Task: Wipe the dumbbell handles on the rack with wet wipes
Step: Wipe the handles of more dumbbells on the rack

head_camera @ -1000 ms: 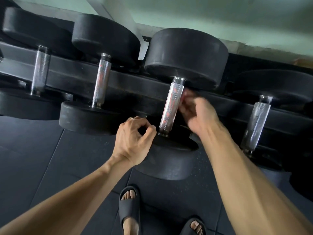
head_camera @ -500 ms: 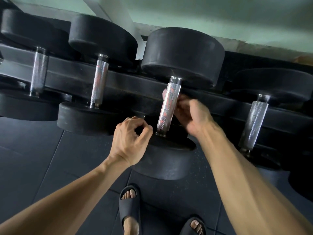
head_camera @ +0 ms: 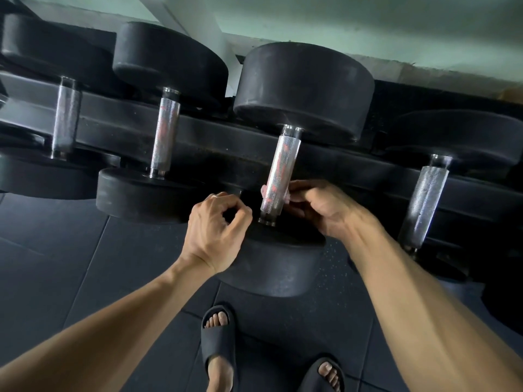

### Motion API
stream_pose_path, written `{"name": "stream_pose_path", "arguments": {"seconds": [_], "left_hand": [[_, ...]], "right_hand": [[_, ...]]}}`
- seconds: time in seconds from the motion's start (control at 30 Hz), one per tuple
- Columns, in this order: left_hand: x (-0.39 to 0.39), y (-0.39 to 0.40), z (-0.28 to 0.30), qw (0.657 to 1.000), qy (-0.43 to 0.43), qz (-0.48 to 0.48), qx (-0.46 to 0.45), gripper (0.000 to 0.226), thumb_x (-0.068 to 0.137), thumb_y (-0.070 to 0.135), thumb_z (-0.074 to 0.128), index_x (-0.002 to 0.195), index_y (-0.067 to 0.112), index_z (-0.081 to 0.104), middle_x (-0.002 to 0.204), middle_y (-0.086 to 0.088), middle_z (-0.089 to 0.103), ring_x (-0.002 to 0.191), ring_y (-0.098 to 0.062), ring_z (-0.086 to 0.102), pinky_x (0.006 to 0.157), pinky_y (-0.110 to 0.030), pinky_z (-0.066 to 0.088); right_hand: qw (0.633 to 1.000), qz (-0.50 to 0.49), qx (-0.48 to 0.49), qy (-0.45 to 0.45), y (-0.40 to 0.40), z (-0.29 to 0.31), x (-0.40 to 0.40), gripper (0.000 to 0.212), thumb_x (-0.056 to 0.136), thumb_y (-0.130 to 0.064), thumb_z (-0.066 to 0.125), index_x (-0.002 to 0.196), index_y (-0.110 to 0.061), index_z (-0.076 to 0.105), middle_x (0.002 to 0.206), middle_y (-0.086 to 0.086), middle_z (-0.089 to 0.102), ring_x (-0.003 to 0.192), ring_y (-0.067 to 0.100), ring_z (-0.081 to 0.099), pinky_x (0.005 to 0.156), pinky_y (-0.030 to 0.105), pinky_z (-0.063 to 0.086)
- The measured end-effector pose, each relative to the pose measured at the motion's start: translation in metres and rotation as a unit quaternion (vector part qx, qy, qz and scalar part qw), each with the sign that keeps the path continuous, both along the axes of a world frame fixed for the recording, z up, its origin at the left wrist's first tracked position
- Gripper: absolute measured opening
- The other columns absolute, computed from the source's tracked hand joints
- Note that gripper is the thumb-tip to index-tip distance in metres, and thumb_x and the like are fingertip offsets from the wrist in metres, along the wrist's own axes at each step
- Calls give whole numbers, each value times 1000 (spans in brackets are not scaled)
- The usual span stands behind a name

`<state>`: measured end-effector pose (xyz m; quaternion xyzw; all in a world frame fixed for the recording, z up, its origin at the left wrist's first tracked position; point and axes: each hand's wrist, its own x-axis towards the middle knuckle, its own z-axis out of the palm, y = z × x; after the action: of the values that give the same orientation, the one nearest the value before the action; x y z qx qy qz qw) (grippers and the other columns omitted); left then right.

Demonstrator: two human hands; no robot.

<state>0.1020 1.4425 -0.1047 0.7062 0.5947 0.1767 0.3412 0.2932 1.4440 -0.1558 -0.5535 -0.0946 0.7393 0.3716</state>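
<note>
Right hand [head_camera: 319,210] slid from the handle's [head_camera: 278,172] upper end down to its lower end.
Handle is gripped through a wet wipe [head_camera: 286,198]; left hand [head_camera: 215,227] is curled beside it, contents cannot be told.

We have a single wide-angle view from the head, looking forward and steeply down. It sits close over the rack [head_camera: 198,131], whose rail runs across the upper frame, and takes in the floor [head_camera: 56,264] and our feet along the bottom edge.

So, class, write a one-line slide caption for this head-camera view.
Right hand wraps fingers round the lower end of a knurled dumbbell handle on the rack; left hand hovers beside it, fingers curled.
</note>
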Motion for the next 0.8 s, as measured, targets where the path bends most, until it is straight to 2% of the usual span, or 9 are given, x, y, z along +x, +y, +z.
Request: {"name": "stream_pose_path", "arguments": {"seconds": [0.07,0.17,0.23,0.33,0.43,0.5,0.53,0.67,0.8], "left_hand": [[0,0,0,1000,-4,0,-1,47,72,46,39,65,10,68,67,4,64,76,-12,56,68,-22,40],[0,0,0,1000,-3,0,0,47,73,45,40,65,9,68,66,4,64,77,-13,56,67,-20,39],[0,0,0,1000,-4,-1,-1,46,73,45,40,65,9,68,66,3,63,76,-14,56,66,-21,39],[-1,0,-1,1000,-3,0,-8,46,73,45,40,65,9,68,66,4,63,76,-13,55,66,-22,39],[-1,0,-1,1000,-4,-2,-9,46,72,46,39,64,10,68,66,4,63,75,-12,55,65,-21,38],[-1,0,-2,1000,-6,-2,-11,46,72,46,39,64,11,68,65,4,62,74,-12,55,64,-22,38],[-1,0,-2,1000,-7,-1,-12,46,72,46,39,64,11,68,65,4,62,74,-12,55,64,-23,38],[-1,1,-3,1000,-10,-7,-11,47,72,47,39,64,10,67,65,4,62,72,-12,55,64,-25,39],[-2,1,-3,999,-19,-14,-22,46,72,48,38,64,13,67,66,8,61,74,-9,55,63,-23,39]], "right_hand": [[999,-42,14,-13,14,-1,2,36,85,26,42,95,5,68,101,20,73,102,30,71,90,36,59],[994,-108,7,-1,23,-2,-6,37,85,24,45,94,-1,72,102,21,74,98,29,73,82,37,61],[998,-27,18,-53,6,-3,-6,40,84,22,48,88,-8,75,92,13,76,88,25,73,75,30,60],[968,155,64,-186,-15,-4,4,46,79,19,52,66,-18,76,68,-1,73,68,10,66,64,19,52],[968,116,49,-218,-4,-2,7,42,80,14,58,67,-22,76,63,-9,72,65,5,65,55,14,46],[972,49,24,-227,0,-3,3,35,81,7,63,73,-25,77,74,-6,76,77,12,69,58,19,47],[971,60,26,-231,-2,-1,-1,32,80,6,64,77,-23,78,78,-3,76,77,14,69,60,21,48],[930,208,70,-295,-17,9,-4,34,78,11,53,84,-10,79,71,0,70,57,4,58,55,18,45],[933,118,39,-339,-26,21,0,25,82,-5,69,85,-27,80,77,-10,75,71,-1,65,66,17,49]]}}
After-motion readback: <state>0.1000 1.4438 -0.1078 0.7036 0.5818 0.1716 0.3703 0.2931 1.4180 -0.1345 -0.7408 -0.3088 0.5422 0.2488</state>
